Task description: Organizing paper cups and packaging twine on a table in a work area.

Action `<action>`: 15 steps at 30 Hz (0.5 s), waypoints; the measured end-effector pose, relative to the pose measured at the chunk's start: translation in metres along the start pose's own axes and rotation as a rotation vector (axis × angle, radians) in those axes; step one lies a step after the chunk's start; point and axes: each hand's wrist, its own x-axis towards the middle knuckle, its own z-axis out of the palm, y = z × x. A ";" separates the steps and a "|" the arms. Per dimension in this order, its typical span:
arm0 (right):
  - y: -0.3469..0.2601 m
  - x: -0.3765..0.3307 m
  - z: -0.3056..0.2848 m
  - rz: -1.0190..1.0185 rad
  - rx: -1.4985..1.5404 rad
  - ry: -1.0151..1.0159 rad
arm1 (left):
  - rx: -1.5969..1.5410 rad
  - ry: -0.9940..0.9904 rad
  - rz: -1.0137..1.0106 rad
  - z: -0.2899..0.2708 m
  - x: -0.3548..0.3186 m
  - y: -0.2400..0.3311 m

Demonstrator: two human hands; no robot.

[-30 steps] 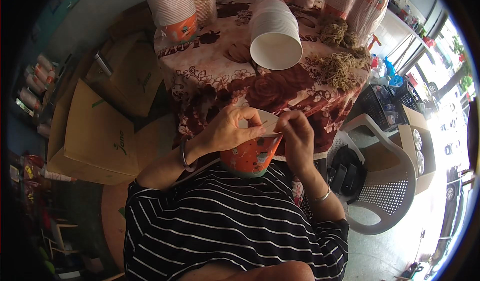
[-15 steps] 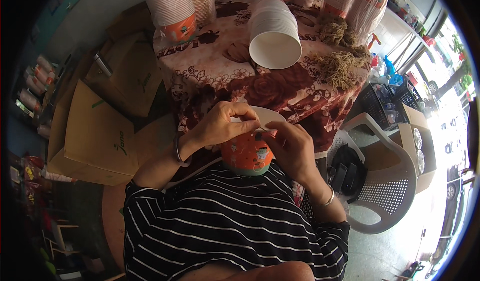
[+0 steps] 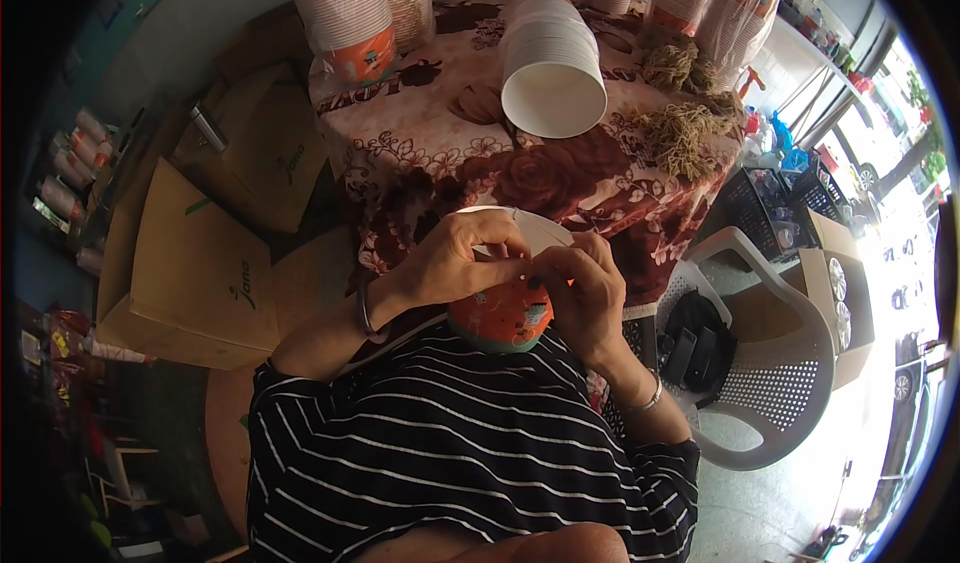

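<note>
An orange paper bucket (image 3: 500,321) with a green base, printed figures and a white inside stands upright at my lap, against the striped shirt. My left hand (image 3: 462,255) reaches over its rim, thumb and forefinger pinched together. My right hand (image 3: 588,291) is closed at the rim's right side, its fingertips meeting those of the left. A thin cord seems to run between the fingertips, mostly hidden by them now. Ahead on the table lies a nested stack of white paper buckets (image 3: 555,98) on its side, mouth toward me. Knotted tan cords (image 3: 690,138) lie in a bundle to the right.
A flowered cloth covers the table (image 3: 540,178). Plastic-wrapped bucket stacks (image 3: 345,23) line its far side. Cardboard boxes (image 3: 200,263) stand at the left. On the right are a grey plastic chair (image 3: 770,393) with a black bag (image 3: 697,333) on it, and a dark crate (image 3: 755,208).
My hands have come closer together at the rim, and the right fingers have curled in. The strand that showed between the fingertips is now mostly covered. The bucket has shifted slightly.
</note>
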 end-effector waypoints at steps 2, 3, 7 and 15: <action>-0.001 0.002 0.000 -0.019 -0.016 -0.014 | 0.084 0.012 0.080 0.002 -0.001 -0.004; -0.001 0.002 0.000 -0.035 -0.035 -0.024 | 0.083 0.008 0.081 0.003 -0.001 -0.004; 0.000 0.003 -0.003 -0.023 -0.011 -0.009 | 0.055 0.014 -0.027 0.006 0.002 0.001; -0.005 0.005 -0.006 0.180 0.139 0.026 | 0.015 -0.057 0.006 0.004 0.005 -0.001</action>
